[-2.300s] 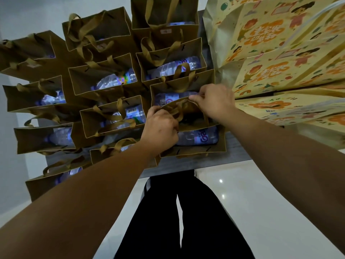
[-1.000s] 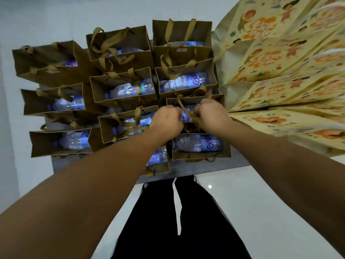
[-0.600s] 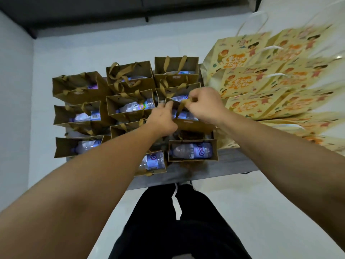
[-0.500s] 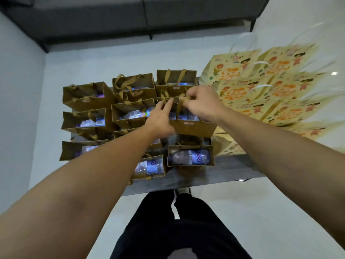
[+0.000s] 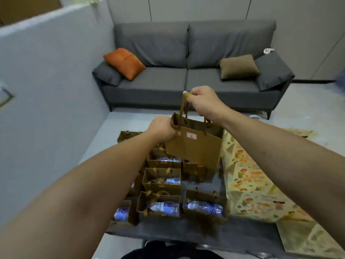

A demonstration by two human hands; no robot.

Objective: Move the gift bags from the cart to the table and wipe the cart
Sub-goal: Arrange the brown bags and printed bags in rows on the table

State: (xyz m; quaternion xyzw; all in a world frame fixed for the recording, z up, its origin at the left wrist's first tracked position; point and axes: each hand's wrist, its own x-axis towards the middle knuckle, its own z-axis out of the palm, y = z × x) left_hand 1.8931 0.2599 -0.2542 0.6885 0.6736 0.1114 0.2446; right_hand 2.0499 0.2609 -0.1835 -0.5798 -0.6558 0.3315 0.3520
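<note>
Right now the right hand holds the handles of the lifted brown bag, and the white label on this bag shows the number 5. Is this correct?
Not quite: the head view shows the label reads 2, not 5. The rest stands: the right hand holds the handles of the lifted brown bag.

The right hand [image 5: 203, 101] grips the ribbon handles of a brown gift bag [image 5: 196, 146] held in the air, while the left hand [image 5: 163, 128] pinches its near left rim. Below, more brown bags [image 5: 161, 181] holding water bottles [image 5: 204, 207] stand on the grey cart [image 5: 186, 232], beside yellow patterned bags [image 5: 250, 184]. A grey sofa [image 5: 186, 75] with an orange cushion [image 5: 124, 62] stands behind.
</note>
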